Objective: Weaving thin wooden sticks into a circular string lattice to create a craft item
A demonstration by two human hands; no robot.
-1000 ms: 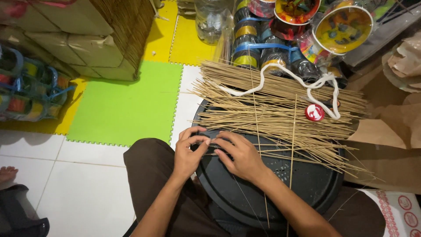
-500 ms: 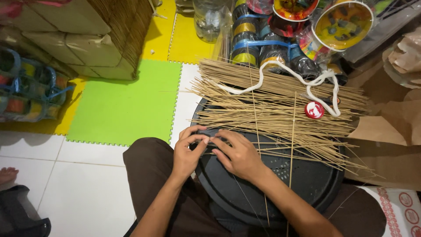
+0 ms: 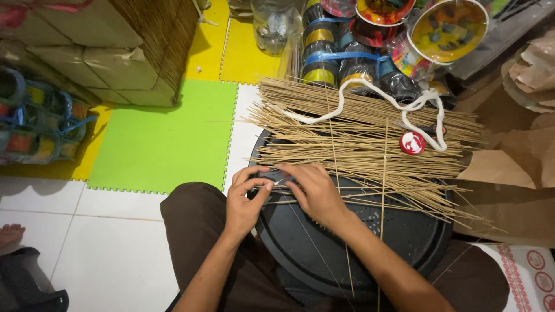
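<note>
Left hand (image 3: 245, 199) and right hand (image 3: 315, 190) meet at the near-left rim of a round black tray (image 3: 352, 248) on the lap, fingers pinched shut on a thin stick (image 3: 277, 184). Tray holds a loose pile of bamboo sticks (image 3: 370, 144) w/ white cord (image 3: 399, 104) and a small red cap (image 3: 412, 143) on top. Tape rolls (image 3: 329, 52) stacked just beyond.

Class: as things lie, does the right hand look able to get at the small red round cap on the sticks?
Probably yes: the red cap lies uncovered atop the sticks, with nothing between it and the right hand.
</note>
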